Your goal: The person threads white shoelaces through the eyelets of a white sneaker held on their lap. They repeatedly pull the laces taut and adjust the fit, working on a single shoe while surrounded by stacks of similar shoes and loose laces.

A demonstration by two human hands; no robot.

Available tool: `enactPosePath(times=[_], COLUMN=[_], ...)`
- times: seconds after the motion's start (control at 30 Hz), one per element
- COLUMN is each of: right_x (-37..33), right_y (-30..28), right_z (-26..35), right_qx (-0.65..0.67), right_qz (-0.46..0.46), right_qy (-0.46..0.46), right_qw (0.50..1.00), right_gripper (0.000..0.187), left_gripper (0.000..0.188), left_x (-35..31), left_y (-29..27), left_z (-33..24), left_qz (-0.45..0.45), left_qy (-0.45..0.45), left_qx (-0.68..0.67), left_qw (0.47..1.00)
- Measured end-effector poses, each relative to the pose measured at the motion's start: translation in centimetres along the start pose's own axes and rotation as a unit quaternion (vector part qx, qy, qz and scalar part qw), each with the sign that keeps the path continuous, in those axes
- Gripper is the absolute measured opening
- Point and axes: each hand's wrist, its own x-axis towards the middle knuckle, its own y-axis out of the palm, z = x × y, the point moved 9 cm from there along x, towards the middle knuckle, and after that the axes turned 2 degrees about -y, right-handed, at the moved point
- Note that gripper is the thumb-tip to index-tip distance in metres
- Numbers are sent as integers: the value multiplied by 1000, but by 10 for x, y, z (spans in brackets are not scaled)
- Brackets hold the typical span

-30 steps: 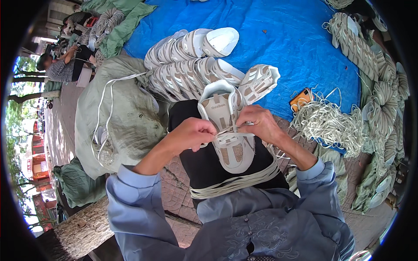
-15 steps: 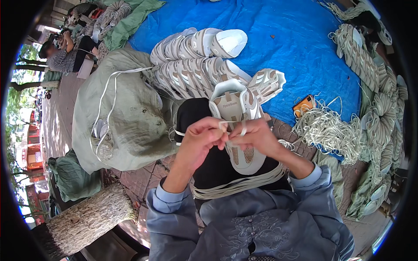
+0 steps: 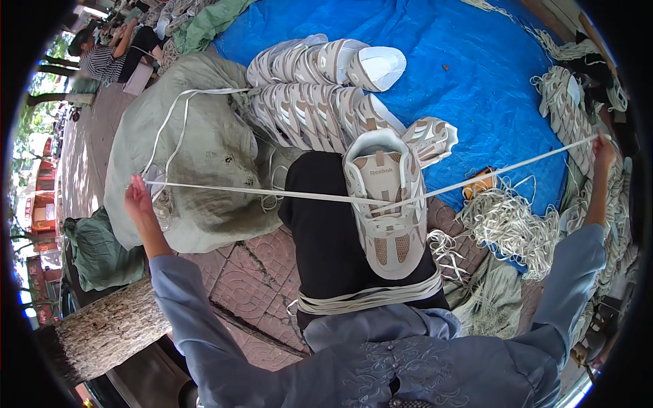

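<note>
A white and beige sneaker upper (image 3: 391, 234) lies on my black-trousered lap, toe toward me. A flat white shoelace (image 3: 272, 191) runs through its front lacing, its two ends crossing over the tongue and drawn taut to both sides. My left hand (image 3: 139, 198), far out to the left in front of a grey-green sack, pinches one end. Out at the far right, my right hand (image 3: 603, 150) grips the other end, raised higher than the left. A bundle of pale laces (image 3: 371, 297) lies across my thighs.
Rows of nested shoe uppers (image 3: 306, 112) lie on a blue tarp (image 3: 462, 61). A heap of white laces (image 3: 513, 221) and an orange phone-like object (image 3: 481, 182) sit to the right. More uppers are stacked at the right edge. A person (image 3: 109, 58) sits far left; a log (image 3: 112, 326) lies nearer.
My hands have moved from close together above the sneaker upper to wide apart, pulling the lace ends out taut to left and right.
</note>
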Motion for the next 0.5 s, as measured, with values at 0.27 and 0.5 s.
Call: enactPosePath(times=[0.27,0.5], right_x=[-4,28], right_y=[15,-31], right_z=[-31,36], right_qx=[-186,-413], right_qz=[114,64], right_qy=[22,-179], right_qw=[976,891], right_gripper=[27,22], left_gripper=[21,31], left_x=[-39,9], left_y=[34,-24], left_z=[22,-153], left_qz=[150,-9], left_qy=[36,138], left_qx=[346,334], left_qw=[926,932])
